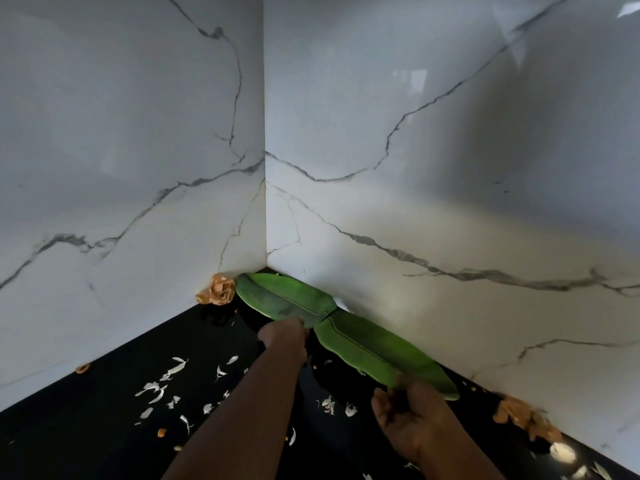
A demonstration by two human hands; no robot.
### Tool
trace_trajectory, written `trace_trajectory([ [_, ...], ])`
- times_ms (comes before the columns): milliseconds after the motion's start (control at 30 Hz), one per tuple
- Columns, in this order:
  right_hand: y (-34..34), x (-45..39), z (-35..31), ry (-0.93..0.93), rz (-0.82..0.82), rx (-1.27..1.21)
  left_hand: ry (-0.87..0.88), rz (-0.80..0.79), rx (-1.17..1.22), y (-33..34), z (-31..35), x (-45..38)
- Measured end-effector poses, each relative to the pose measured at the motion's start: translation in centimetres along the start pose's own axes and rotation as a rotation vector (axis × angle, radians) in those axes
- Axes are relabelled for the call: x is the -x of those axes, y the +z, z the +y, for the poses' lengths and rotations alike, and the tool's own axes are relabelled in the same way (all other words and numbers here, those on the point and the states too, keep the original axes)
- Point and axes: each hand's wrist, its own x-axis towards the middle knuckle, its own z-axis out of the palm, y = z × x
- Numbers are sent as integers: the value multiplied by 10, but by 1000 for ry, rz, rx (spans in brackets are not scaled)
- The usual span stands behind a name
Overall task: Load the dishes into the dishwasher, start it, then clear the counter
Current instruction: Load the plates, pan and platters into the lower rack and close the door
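Both hands are on dishes at the far corner of the glossy black stone bench [104,393], where two white marble-veined wall panels [450,168] meet. The left hand [282,334] reaches deep into the corner, and its grip is closed around the near edge of a green leaf-shaped plate [277,297] lying close against the walls. The right hand [412,417] pinches the near tip of a second green leaf-shaped plate [374,351], which runs along the right wall and meets the first one tip to tip. Whether either plate is already lifted off the bench I cannot tell; both look low and nearly flat.

Judging by this, the job is in an early part. These two plates are on the bench, not in the dishwasher, and no dishwasher shows from here, so whether other dishes have gone in cannot be told. Starting the machine appears to lie ahead.

The clearing of the bench is plainly not done. Pale papery peel scraps [162,382] are scattered over the dark surface on the near left and between the arms. A crumpled orange-brown bit of peel or paper [216,289] sits in the corner just beside the first plate. A similar orange-brown heap [523,419] lies against the right wall, near the second plate's end. Small orange crumbs [82,368] dot the left edge by the wall.

So what is left, as far as I can judge: carry both plates off, load them, start the wash, then sweep up all this litter.
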Motion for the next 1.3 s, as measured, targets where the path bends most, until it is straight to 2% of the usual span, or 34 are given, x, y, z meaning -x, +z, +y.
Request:
trace_trajectory([
  [233,-32,56,-18,-116,-48,-21,33,1,221,-31,20,71],
  [400,-101,139,-19,-189,-78,-84,56,-204,188,-83,7,165],
  [500,-151,192,-16,-292,-20,-144,114,-326,192,-106,-8,225],
  [667,-239,271,-13,-406,83,-166,55,-559,285,-118,-43,291],
  [800,-304,336,-2,-464,185,-262,20,-696,250,-107,-83,328],
  [933,-370,372,16,-537,339,-355,-3,-788,118,-98,-123,366],
  [1167,-479,442,57,-528,376,-590,-196,-959,-45,-114,-189,489],
  [1300,-584,490,90,-557,446,-632,-328,-1086,-140,-134,-262,569],
])
